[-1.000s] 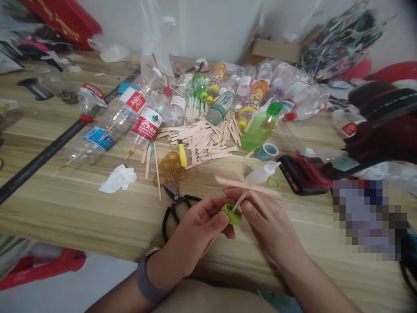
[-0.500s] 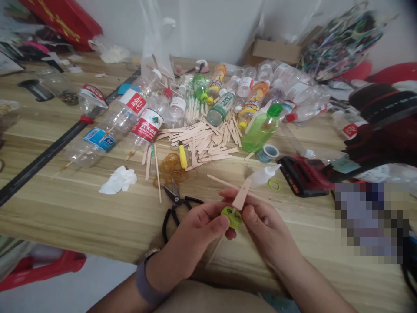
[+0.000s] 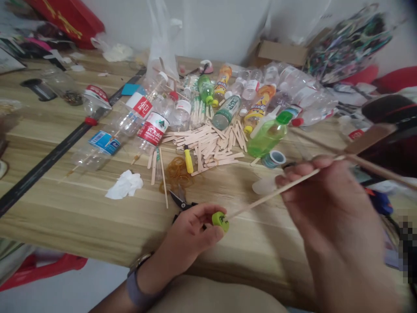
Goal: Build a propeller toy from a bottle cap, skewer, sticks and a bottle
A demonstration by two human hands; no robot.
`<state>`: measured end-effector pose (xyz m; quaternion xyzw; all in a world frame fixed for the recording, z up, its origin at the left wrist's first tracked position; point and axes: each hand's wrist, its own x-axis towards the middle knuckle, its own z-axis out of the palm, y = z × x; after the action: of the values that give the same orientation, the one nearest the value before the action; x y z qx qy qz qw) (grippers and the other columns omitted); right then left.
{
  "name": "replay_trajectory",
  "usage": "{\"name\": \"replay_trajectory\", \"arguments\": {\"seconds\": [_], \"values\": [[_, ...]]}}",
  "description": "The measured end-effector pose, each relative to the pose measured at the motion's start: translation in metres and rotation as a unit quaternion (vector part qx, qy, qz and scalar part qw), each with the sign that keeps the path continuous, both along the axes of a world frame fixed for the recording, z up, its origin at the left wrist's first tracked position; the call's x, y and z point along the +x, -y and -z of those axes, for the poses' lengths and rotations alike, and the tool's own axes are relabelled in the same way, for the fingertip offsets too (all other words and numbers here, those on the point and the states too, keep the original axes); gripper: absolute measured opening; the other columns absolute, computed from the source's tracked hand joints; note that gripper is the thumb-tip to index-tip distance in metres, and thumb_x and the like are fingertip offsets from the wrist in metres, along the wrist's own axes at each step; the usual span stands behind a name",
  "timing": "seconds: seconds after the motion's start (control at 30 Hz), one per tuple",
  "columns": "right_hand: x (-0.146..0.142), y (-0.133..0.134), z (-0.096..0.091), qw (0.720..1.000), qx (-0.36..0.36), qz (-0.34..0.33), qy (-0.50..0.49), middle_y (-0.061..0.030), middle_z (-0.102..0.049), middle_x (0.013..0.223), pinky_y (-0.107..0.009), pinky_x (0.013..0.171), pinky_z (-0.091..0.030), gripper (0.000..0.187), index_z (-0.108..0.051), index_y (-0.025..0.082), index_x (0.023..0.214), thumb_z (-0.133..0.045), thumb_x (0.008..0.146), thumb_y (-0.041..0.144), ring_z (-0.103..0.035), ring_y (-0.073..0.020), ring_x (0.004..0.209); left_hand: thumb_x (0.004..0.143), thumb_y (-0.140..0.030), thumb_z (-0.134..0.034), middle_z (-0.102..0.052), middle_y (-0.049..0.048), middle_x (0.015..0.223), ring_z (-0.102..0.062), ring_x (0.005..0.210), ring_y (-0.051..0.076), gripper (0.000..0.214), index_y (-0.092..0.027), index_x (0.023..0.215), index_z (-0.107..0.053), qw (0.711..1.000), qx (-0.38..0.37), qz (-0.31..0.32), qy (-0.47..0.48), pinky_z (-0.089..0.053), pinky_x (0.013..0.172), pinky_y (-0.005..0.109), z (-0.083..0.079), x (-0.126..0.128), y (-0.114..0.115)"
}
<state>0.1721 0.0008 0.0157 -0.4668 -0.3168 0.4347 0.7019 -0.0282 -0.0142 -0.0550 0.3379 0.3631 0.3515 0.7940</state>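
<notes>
My left hand pinches a small green bottle cap between thumb and fingers, just above the near edge of the wooden table. A thin wooden skewer runs from the cap up and to the right. My right hand, blurred and close to the camera, grips the skewer further along. At the skewer's far end sit flat wooden sticks fixed crosswise like a propeller. Black scissors lie on the table just behind my left hand, partly hidden by it.
A heap of flat wooden sticks, rubber bands, a yellow-handled tool and several plastic bottles fill the middle. A green bottle, tape roll, white tissue and long black bar lie around.
My right hand has pulled away to the right and up toward the camera, drawing the skewer out of the cap to its full length. The left hand still holds the cap.
</notes>
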Motion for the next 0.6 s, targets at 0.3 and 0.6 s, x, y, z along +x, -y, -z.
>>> {"name": "replay_trajectory", "arguments": {"seconds": [0.3, 0.6], "values": [[-0.015, -0.028, -0.023, 0.998, 0.006, 0.059, 0.039, -0.0014, -0.052, 0.075, -0.021, 0.047, -0.042, 0.011, -0.07, 0.026, 0.074, -0.075, 0.083, 0.027, -0.05, -0.0126, 0.064, 0.074, -0.027, -0.081, -0.069, 0.0001, 0.087, -0.065, 0.086, 0.017, 0.028, -0.024, 0.101, -0.073, 0.996, 0.024, -0.08, 0.04, -0.048, 0.081, 0.029, -0.001, -0.034, -0.014], [-0.016, -0.063, 0.04, 0.86, -0.153, -0.139, 0.466, -0.0009, -0.055, 0.053, -0.026, 0.045, -0.03, 0.04, -0.062, 0.018, 0.061, -0.06, 0.082, 0.052, -0.04, -0.0119, 0.045, 0.079, -0.03, -0.081, -0.072, 0.0037, 0.101, -0.064, 0.083, 0.011, 0.029, -0.024, 0.107, -0.076, 0.977, -0.002, -0.044, 0.211, -0.049, 0.081, 0.024, -0.013, -0.042, -0.019]]}}
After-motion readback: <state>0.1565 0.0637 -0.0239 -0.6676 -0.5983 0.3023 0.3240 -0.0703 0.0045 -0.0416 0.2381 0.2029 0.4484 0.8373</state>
